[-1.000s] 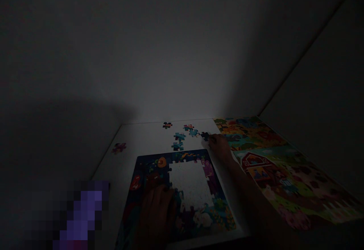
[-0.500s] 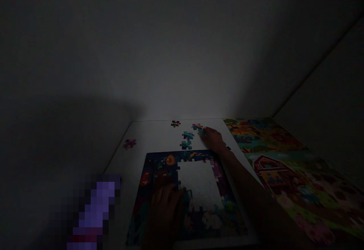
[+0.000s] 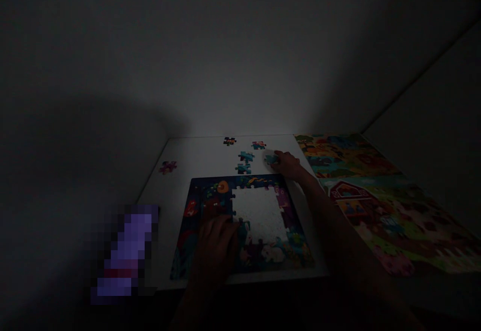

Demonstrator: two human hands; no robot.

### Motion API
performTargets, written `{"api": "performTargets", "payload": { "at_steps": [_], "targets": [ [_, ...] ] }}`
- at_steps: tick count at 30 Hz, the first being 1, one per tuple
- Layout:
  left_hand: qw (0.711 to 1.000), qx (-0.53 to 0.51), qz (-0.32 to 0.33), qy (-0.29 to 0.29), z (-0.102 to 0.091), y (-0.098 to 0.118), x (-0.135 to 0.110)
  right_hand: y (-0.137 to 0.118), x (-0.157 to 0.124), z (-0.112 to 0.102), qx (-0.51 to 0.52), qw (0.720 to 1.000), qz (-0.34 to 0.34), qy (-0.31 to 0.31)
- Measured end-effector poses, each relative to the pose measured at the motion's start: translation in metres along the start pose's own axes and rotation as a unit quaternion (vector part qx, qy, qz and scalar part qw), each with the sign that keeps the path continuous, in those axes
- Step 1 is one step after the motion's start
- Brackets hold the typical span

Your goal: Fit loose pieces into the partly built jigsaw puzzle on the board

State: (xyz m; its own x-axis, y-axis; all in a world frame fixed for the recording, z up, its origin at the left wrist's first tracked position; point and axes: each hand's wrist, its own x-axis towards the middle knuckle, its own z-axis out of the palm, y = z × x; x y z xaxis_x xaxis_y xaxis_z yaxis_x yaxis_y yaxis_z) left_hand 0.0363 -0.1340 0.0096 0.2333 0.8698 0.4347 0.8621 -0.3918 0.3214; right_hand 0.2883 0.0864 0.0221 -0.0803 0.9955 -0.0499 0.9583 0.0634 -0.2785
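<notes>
Near worktop far edge, right hand touching teal puzzle piece, grip unclear; left hand resting on puzzle board, fingers open.

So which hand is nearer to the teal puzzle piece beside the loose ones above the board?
The right hand: its fingers are right at the teal puzzle piece. The left hand lies farther off, resting on the partly built jigsaw puzzle, below the piece.
</notes>
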Motion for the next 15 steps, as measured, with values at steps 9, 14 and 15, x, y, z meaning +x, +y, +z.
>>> {"api": "performTargets", "payload": {
  "at_steps": [9, 14, 15],
  "targets": [
    [1.0, 0.016, 0.009, 0.002, 0.001, -0.003, 0.001, 0.011, -0.004, -0.004, 0.018, 1.0, 0.025, 0.0],
    [1.0, 0.018, 0.009, 0.01, 0.003, -0.004, 0.001, 0.017, -0.006, -0.006, 0.08, 0.995, 0.049, 0.038],
    [1.0, 0.018, 0.009, 0.012, 0.003, -0.004, 0.001, 0.018, -0.006, -0.006, 0.107, 0.992, 0.045, 0.042]
  ]
}}
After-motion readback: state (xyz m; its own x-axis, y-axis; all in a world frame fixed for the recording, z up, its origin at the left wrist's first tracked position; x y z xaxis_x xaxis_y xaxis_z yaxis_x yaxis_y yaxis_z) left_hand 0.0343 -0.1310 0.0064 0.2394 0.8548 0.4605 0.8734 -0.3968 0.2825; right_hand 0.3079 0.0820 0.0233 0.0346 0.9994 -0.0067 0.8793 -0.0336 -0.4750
